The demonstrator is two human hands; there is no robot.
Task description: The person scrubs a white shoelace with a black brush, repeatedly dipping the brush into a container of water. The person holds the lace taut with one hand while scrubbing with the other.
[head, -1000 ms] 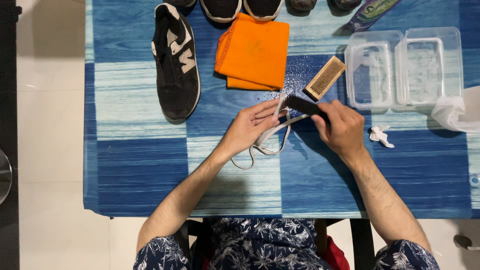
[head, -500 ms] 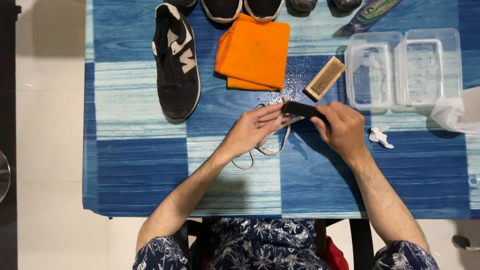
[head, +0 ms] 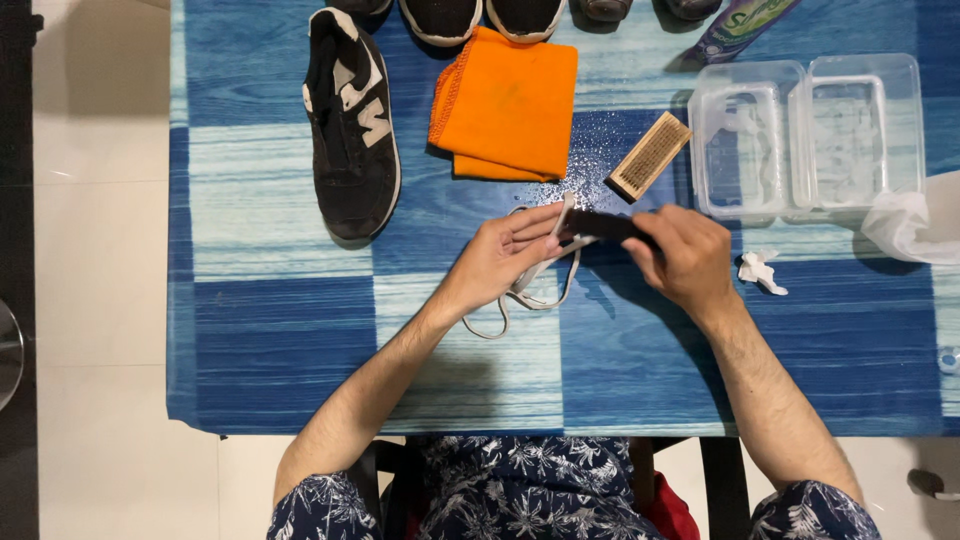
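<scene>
My left hand pinches a whitish shoelace that loops down onto the blue checked tablecloth. My right hand grips a small dark brush, its end laid against the lace at my left fingertips. Both hands hover over the middle of the table. A black sneaker with white markings lies to the upper left, without its lace as far as I can see.
A folded orange cloth and a wooden brush lie just beyond my hands, with wet specks between them. Two clear plastic tubs stand at the right, beside crumpled white tissue and a white bag. More shoes line the far edge.
The dark brush in my right hand has shifted slightly left along the lace and lies flatter. My left hand stays pinching the lace in almost the same spot.
</scene>
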